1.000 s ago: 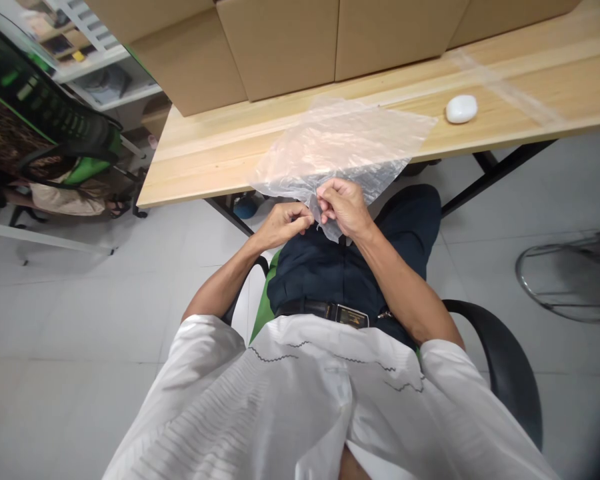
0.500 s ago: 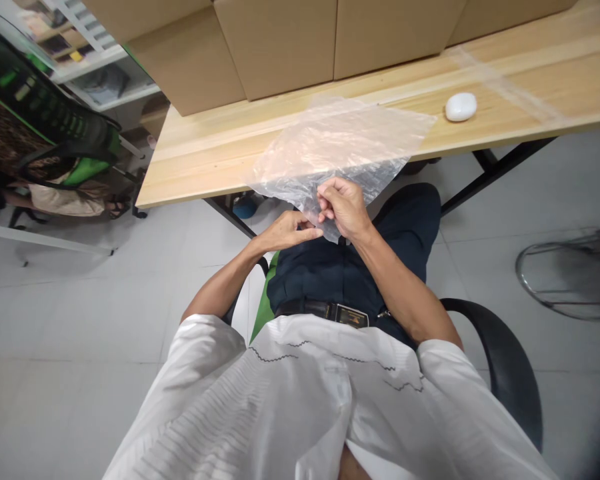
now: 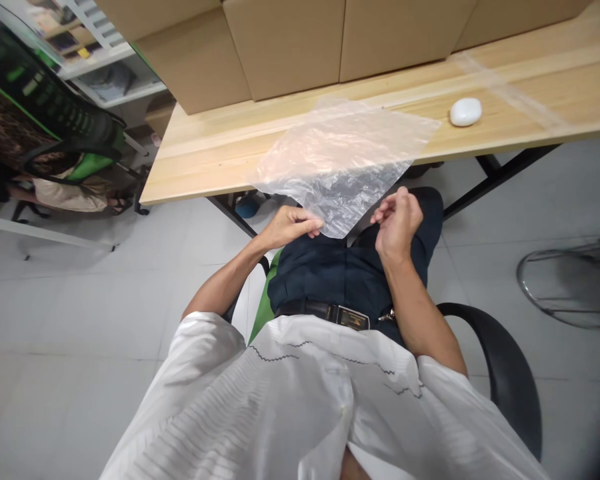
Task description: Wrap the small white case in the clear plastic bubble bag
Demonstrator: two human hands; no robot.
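Plastic bag [image 3: 340, 157], clear and crinkled, lies mostly on the wooden table [image 3: 210, 160], its near corner hanging over the edge toward the lap. Its long axis runs from that corner away to the right. The left hand [image 3: 290, 227] pinches the corner; the right hand [image 3: 397, 223] hovers just beside it, loosely curled, holding nothing. A white case [image 3: 466, 111] and cardboard boxes [image 3: 285, 47] sit farther back, above grey floor tiles.

No legible text, label or number anywhere.
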